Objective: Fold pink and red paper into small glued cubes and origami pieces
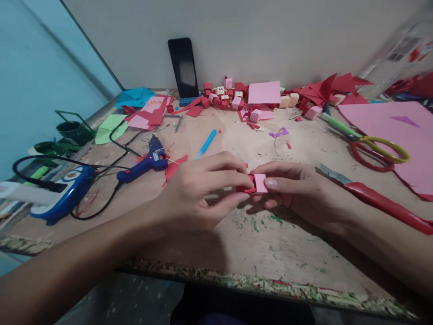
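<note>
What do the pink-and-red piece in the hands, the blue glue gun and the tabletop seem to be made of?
Pink-and-red piece: probably paper or thin foam sheet, matte, judging by its flat, plain-coloured faces.
Blue glue gun: likely hard plastic, smooth; the body looks moulded.
Tabletop: apparently wood-based board, dull; its ragged front edge shows pale, chip-like strands.

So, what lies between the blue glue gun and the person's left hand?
In the head view, a red paper scrap lies between the blue glue gun and the left hand.

blue wall (37, 58), left | grey wall (270, 40), behind | rough-edged wooden tabletop (270, 248) | dark speckled floor (126, 295)
</note>
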Demonstrator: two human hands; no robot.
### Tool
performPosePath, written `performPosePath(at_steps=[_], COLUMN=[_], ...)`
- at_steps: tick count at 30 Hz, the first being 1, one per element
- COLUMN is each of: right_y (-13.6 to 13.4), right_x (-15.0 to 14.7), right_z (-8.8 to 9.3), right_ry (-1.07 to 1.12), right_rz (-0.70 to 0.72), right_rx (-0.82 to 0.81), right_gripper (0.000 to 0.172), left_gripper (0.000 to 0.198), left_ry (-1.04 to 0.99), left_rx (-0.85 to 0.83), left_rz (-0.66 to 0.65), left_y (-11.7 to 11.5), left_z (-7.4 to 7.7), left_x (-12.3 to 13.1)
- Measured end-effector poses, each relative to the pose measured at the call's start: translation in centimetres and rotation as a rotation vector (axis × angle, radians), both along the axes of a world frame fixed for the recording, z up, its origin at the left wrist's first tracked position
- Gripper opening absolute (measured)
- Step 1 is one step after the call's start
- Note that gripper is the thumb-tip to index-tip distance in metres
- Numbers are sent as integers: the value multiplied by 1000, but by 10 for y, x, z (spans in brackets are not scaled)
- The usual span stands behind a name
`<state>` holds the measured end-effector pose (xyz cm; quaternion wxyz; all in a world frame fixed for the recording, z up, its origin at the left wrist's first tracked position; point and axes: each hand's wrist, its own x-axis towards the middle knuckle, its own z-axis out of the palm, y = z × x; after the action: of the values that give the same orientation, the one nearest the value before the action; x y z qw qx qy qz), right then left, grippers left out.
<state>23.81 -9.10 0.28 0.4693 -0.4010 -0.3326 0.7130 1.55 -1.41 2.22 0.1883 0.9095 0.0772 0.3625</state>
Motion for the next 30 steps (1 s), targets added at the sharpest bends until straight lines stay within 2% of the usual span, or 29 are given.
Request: performPosePath(at_steps=[15,22,27,30], right_y=[0,-1,-1,-1], right_x=[0,-1,-3,-4], right_z=[-1,-1,-1,0], right_ry=[-39,-54,-83,-88], right_rz=[25,4,-28,-43], right_rx=[11,6,2,-9], right_gripper=[22,24,24,22], left_gripper=[9,10,10,10], left_ry=[-54,-12,-16,-28], left_rx=[71,82,151,118], left_rz=[28,38,30,28], left_y=[0,0,1,1], left_z=[-6,-11,-12,-12], left_x=[1,0,0,1])
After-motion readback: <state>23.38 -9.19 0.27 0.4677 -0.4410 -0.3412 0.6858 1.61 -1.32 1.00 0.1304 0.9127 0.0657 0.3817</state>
